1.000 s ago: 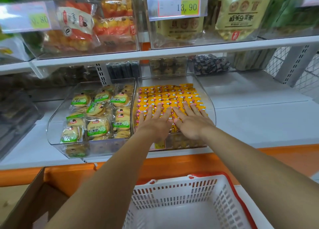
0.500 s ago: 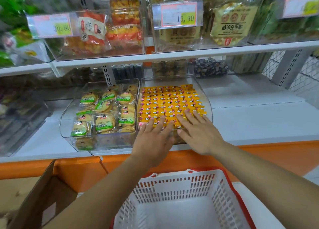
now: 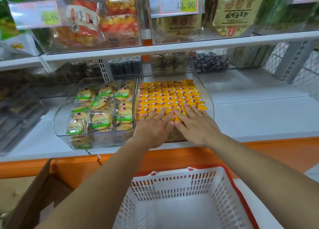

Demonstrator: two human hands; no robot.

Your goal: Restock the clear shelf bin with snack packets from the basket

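A clear shelf bin (image 3: pixel 209 106) on the white shelf holds several rows of yellow-orange snack packets (image 3: pixel 169 95). My left hand (image 3: pixel 154 127) lies flat on the near rows with fingers spread and straight. Beside it, thumb to thumb, my right hand (image 3: pixel 195 123) presses flat on the near right packets. Neither hand grips anything. The front of the bin is hidden behind both hands. Below, the white basket (image 3: pixel 181 184) with a red rim shows a bare bottom.
A second clear bin (image 3: pixel 59 115) of green-labelled biscuit packs stands just left. A shelf above carries bagged snacks and price tags (image 3: pixel 177 2). An open cardboard box (image 3: pixel 34 194) sits lower left. White shelf (image 3: pixel 259 118) stretches to the right of the bin.
Both hands slid back toward the bin's front, then forward a little again, staying flat on the packets. The camera shifted slightly.
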